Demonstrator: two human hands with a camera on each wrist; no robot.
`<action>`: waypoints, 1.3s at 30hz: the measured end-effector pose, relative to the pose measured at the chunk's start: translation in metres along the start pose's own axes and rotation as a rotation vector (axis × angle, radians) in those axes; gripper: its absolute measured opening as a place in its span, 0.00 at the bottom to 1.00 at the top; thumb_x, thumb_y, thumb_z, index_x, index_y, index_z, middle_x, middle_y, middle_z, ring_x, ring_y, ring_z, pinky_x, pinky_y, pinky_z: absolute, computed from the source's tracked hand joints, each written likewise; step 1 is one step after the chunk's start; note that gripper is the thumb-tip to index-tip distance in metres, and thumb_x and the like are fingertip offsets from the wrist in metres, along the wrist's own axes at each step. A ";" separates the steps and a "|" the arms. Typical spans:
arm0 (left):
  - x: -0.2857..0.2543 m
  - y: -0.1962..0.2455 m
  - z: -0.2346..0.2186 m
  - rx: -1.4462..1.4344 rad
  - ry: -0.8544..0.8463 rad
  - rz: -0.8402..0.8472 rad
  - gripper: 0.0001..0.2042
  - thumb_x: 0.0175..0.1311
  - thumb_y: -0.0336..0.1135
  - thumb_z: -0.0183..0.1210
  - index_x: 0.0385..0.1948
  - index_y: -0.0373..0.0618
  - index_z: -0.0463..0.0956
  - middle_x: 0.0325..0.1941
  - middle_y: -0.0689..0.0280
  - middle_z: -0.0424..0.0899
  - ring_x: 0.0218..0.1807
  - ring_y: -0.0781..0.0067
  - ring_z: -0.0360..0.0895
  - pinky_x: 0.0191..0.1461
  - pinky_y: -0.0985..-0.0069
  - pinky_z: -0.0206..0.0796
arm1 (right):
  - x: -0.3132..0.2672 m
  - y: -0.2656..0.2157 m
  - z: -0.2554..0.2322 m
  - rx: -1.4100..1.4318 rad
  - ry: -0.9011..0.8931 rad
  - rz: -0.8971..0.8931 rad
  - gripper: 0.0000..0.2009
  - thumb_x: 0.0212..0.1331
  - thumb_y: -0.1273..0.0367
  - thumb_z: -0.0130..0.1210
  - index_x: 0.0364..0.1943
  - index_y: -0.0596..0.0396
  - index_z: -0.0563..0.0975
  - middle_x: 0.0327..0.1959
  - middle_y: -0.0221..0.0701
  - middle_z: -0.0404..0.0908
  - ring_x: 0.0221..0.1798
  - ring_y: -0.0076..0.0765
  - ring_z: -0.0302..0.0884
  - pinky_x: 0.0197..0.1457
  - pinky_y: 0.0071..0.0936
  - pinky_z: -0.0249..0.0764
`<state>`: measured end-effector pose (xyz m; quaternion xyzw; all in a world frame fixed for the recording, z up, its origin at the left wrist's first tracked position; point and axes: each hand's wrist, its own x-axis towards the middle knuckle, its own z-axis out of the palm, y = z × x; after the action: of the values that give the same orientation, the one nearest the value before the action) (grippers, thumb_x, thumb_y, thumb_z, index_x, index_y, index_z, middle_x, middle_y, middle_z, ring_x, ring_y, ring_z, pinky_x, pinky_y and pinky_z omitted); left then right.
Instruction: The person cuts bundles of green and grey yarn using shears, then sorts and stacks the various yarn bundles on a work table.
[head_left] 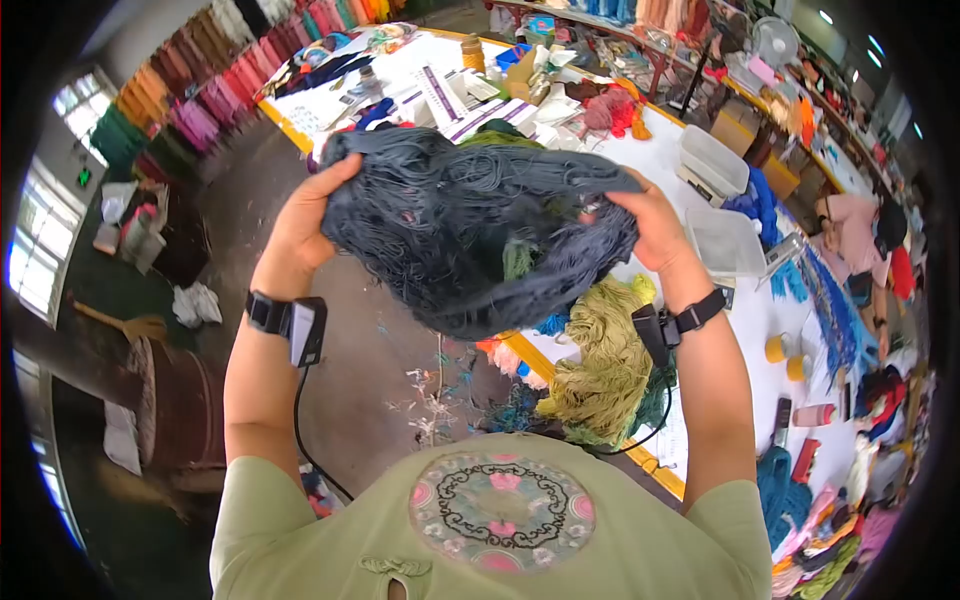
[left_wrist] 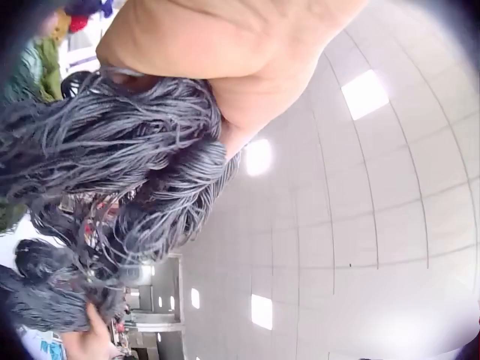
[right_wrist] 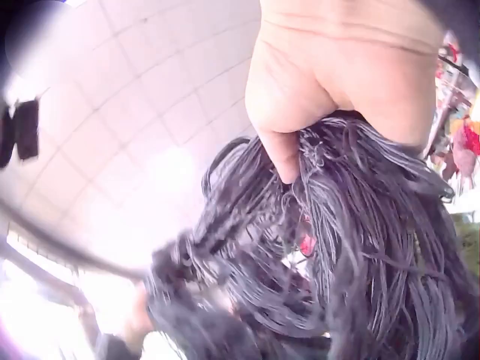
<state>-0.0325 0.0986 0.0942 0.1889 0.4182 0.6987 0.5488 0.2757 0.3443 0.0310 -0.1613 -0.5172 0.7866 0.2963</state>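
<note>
A large hank of dark grey-blue yarn (head_left: 410, 215) is stretched between my two hands in front of my chest. My left hand (head_left: 305, 215) grips its left end, the fingers passing behind the strands. At the other end my right hand (head_left: 655, 220) holds the loop, with strands running over the hand. In the right wrist view the thumb of the right hand (right_wrist: 300, 97) hooks through the yarn (right_wrist: 360, 217). Loose strands hang in the left wrist view, where the left hand (left_wrist: 225, 52) clasps the yarn (left_wrist: 112, 142) from above. Through the loop's middle, green shows behind.
An olive-yellow yarn hank (head_left: 600, 360) hangs over the edge of the white table (head_left: 660, 130). Papers, clear plastic boxes (head_left: 722, 240), tape rolls (head_left: 785, 358) and coloured yarns lie on it. A brown drum (head_left: 175, 400) stands at left. Another person (head_left: 855, 235) is at far right.
</note>
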 end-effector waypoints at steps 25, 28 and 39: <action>-0.027 -0.073 -0.097 1.585 0.294 0.919 0.33 0.61 0.34 0.54 0.70 0.43 0.56 0.72 0.39 0.59 0.73 0.42 0.59 0.72 0.57 0.56 | -0.046 0.101 0.176 -1.427 -0.387 -0.606 0.21 0.47 0.74 0.66 0.48 0.58 0.75 0.49 0.40 0.76 0.51 0.49 0.77 0.54 0.35 0.74; -0.021 -0.098 -0.082 1.899 0.260 0.428 0.36 0.60 0.38 0.56 0.72 0.42 0.54 0.73 0.32 0.49 0.74 0.37 0.55 0.72 0.56 0.55 | -0.055 0.140 0.185 -1.060 -0.713 -0.236 0.17 0.51 0.75 0.60 0.48 0.59 0.75 0.47 0.39 0.76 0.52 0.42 0.79 0.54 0.33 0.75; -0.094 -0.101 -0.129 1.994 0.327 0.633 0.31 0.56 0.35 0.56 0.67 0.47 0.66 0.76 0.50 0.56 0.80 0.50 0.39 0.79 0.41 0.25 | 0.011 0.232 0.208 -1.148 0.200 -0.701 0.31 0.67 0.70 0.49 0.74 0.54 0.55 0.72 0.47 0.59 0.74 0.54 0.55 0.79 0.40 0.44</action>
<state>-0.0333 -0.0324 -0.0417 0.5580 0.8032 0.1675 -0.1248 0.0815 0.1348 -0.0936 -0.1878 -0.8446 0.2264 0.4474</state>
